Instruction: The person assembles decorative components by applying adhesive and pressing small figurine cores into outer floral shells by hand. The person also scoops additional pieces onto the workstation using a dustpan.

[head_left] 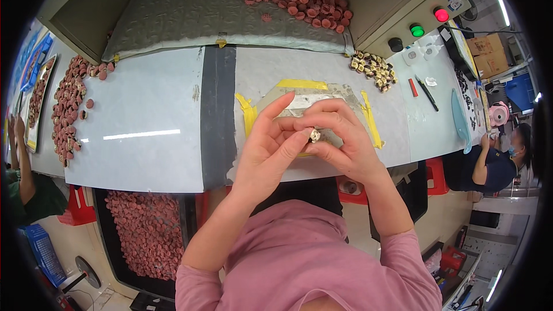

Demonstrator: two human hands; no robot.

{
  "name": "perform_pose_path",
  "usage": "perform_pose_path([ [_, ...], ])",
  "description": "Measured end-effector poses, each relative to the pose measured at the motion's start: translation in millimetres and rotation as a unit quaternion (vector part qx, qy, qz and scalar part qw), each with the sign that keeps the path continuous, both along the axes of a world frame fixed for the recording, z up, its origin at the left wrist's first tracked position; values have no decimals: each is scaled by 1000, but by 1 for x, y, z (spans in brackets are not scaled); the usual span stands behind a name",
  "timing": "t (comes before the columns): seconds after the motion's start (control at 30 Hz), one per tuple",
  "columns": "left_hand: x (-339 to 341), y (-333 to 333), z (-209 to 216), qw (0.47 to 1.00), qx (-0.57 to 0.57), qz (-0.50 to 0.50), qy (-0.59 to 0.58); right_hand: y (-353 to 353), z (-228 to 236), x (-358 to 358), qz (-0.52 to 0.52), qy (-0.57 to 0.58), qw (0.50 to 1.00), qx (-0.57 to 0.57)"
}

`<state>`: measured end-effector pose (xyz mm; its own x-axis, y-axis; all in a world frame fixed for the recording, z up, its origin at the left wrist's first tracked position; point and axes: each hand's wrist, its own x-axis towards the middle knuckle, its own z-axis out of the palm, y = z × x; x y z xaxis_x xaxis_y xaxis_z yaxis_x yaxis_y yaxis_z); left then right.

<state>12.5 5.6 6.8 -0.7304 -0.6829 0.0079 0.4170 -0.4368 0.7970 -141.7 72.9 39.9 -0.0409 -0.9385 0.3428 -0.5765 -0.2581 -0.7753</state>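
Above the middle of the bench, my left hand (266, 151) and my right hand (344, 136) meet at their fingertips. A small cream-and-dark piece (314, 136) is pinched between them, mostly covered by fingers. My left thumb presses its left side, and my right thumb and forefinger close on it from the right. Beneath my hands lies a worn plate (345, 93) with strips of yellow tape (302, 84) around it. A pile of similar small cream-and-dark pieces (373, 70) lies beyond my right hand.
Pink cup-shaped pieces (299, 0) heap on a padded grey mat (178, 6) inside a box-like housing. More pink pieces (68, 106) line the bench's left. A black bin (124, 273) holds many others. A pen (427, 93) lies right. Co-workers (495, 167) sit at both sides.
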Motion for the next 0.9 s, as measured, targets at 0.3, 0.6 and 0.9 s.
perform_pose_path([
  [0.3, -3, -8, 14, 990, -55, -103, -74, 9, 5, -15, 40, 74, 996, -14],
  [0.6, -13, 4, 12, 986, 55, -145, -66, 28, 2, -23, 50, -138, 982, 117],
  [0.9, -19, 7, 4, 985, -31, -148, -76, 31, -14, -20, 52, -292, 952, 82],
])
